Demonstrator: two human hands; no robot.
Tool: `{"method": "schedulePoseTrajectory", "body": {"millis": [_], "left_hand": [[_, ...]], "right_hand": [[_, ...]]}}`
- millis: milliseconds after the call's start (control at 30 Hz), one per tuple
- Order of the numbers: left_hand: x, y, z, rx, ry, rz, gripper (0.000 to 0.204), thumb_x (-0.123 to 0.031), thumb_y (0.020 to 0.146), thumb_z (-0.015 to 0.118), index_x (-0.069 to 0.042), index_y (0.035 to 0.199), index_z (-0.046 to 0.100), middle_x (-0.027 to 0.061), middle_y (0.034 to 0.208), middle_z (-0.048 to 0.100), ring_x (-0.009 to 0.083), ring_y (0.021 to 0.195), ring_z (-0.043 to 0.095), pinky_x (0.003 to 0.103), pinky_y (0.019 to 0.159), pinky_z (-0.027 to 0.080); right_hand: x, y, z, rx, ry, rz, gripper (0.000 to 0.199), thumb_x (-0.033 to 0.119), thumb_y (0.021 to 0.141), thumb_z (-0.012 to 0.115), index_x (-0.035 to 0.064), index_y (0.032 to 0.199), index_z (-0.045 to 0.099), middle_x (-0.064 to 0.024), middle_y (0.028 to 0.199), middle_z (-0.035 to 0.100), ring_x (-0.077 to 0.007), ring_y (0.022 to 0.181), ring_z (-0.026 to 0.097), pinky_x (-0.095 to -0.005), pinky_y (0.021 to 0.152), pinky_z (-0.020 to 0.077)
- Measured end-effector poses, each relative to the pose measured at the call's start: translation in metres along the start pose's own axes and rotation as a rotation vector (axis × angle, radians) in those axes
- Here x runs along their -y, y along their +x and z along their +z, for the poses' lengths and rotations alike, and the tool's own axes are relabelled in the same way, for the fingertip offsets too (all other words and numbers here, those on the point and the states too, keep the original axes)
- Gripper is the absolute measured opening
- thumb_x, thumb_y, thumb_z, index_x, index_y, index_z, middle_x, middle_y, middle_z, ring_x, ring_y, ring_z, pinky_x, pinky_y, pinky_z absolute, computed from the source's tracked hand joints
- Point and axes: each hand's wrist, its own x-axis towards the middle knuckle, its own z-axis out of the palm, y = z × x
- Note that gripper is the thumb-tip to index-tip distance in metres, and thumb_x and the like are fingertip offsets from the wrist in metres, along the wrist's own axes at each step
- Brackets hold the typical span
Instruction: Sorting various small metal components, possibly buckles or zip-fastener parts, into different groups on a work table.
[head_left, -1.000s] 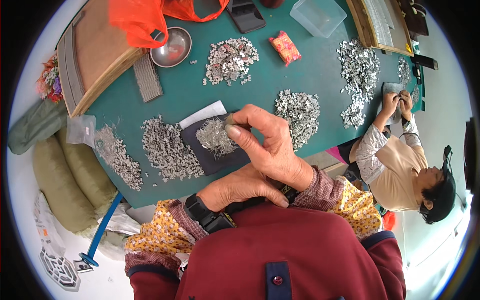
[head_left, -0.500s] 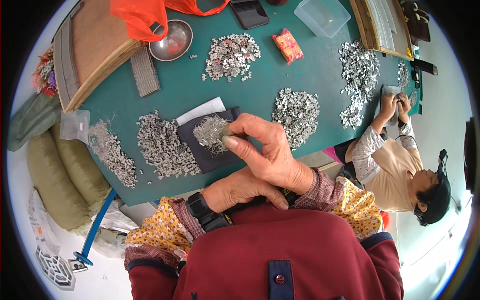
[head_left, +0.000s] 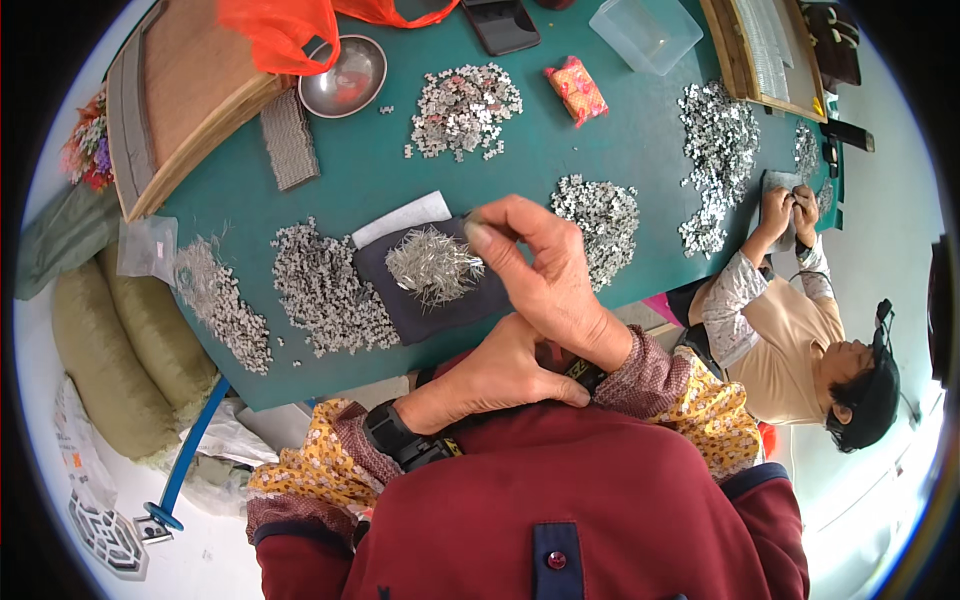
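Observation:
A loose heap of thin silver metal pins point(head_left: 432, 266) lies on a folded dark cloth point(head_left: 398, 318), with a white pad point(head_left: 405, 218) sticking out behind it. My right hand point(head_left: 545, 268) is just right of the heap, thumb and forefinger pinched together at the cloth's edge; whatever they hold is too small to make out. My left hand point(head_left: 485, 375) crosses beneath the right wrist, its thumb stretched toward a black strap point(head_left: 583, 373) there. The other left fingers are hidden. Small grey metal pieces form piles left point(head_left: 325, 290) and right point(head_left: 605, 230) of the cloth.
More metal pieces point(head_left: 465, 110) lie farther back on the green table point(head_left: 345, 165), near a steel bowl point(head_left: 343, 78), red plastic bag point(head_left: 275, 35), patterned packet point(head_left: 577, 90) and clear tub point(head_left: 648, 35). At right, a co-worker point(head_left: 775, 320) handles something by another pile point(head_left: 718, 150).
My right hand has drawn back from the pin heap toward the right, uncovering more of it. My left hand has shifted slightly up and right under the right wrist.

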Motion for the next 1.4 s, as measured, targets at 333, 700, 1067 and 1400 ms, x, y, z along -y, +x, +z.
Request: {"method": "schedulePoseTrajectory", "body": {"millis": [333, 700, 1067, 1400], "left_hand": [[-0.008, -0.001, 0.000, -0.023, 0.146, 0.032, 0.071, -0.007, 0.065, 0.084, 0.002, 0.127, 0.050, 0.0082, 0.117, 0.061, 0.0158, 0.111, 0.056, 0.034, 0.091, 0.048], [-0.004, -0.004, -0.009, 0.110, -0.081, 0.040, 0.055, 0.008, 0.075, 0.076, 0.003, 0.126, 0.057, 0.0062, 0.112, 0.061, 0.0109, 0.099, 0.060, 0.025, 0.080, 0.053], [-0.021, -0.007, -0.011, -0.105, 0.672, 0.579, 0.048, 0.002, 0.069, 0.066, 0.004, 0.116, 0.062, 0.0176, 0.100, 0.064, 0.0311, 0.077, 0.067, 0.035, 0.068, 0.056], [-0.017, -0.005, -0.007, -0.153, 0.842, 0.715, 0.051, 0.007, 0.063, 0.060, 0.007, 0.114, 0.057, 0.0210, 0.092, 0.062, 0.0332, 0.072, 0.066, 0.039, 0.062, 0.056]], "right_hand": [[0.001, 0.000, -0.002, -0.053, -0.037, -0.073, 0.010, 0.005, 0.088, 0.067, -0.0017, 0.095, 0.064, -0.0089, 0.076, 0.062, -0.0111, 0.065, 0.056, -0.0270, 0.058, 0.0473], [-0.022, 0.015, -0.015, -0.052, 0.445, 0.375, 0.017, 0.016, 0.096, 0.061, 0.0000, 0.096, 0.066, -0.0024, 0.076, 0.065, -0.0068, 0.068, 0.056, -0.0230, 0.063, 0.0457], [-0.042, 0.024, -0.007, -0.043, 0.605, 0.494, 0.016, 0.019, 0.094, 0.063, 0.0033, 0.093, 0.066, -0.0013, 0.076, 0.065, -0.0059, 0.064, 0.054, -0.0221, 0.061, 0.0438], [-0.034, 0.022, 0.001, 0.015, 0.532, 0.451, 0.016, 0.018, 0.095, 0.063, 0.0026, 0.092, 0.065, -0.0012, 0.075, 0.064, -0.0056, 0.064, 0.053, -0.0220, 0.060, 0.0444]]}}
